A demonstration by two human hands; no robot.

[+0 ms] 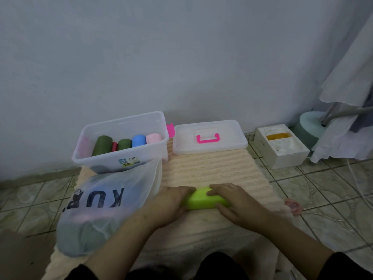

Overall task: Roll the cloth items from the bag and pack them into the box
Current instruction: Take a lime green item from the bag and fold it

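The lime-green cloth roll (205, 199) lies crosswise on the ribbed cream mat (212, 168), directly in front of me and between my two hands. I judge it all but fully rolled, since no loose flap shows on the mat beyond it. My left hand (171, 203) covers the roll's left end with its fingers curled over the top; my right hand (232, 199) lies over the right end in the same manner. Both are clamped on the cloth, well apart along its length, which I take as a means of keeping the roll even and stopping either end from springing open. The translucent bag (96, 209) with dark lettering slumps just to the left of my left forearm, still bulging with pink and grey-green contents, so more items appear to remain. Beyond the bag stands the clear plastic box (121, 156), open at the top; inside it rolled cloths (125, 143) in dark green, red, blue and pink stand side by side, with some room left at the near side. The box's lid (210, 138), with its pink handle, rests flat at the far end of the mat, set clear of the working area. A white carton (280, 146) sits on the tiled floor (323, 188) to the right, unconnected with the work as far as I can judge.
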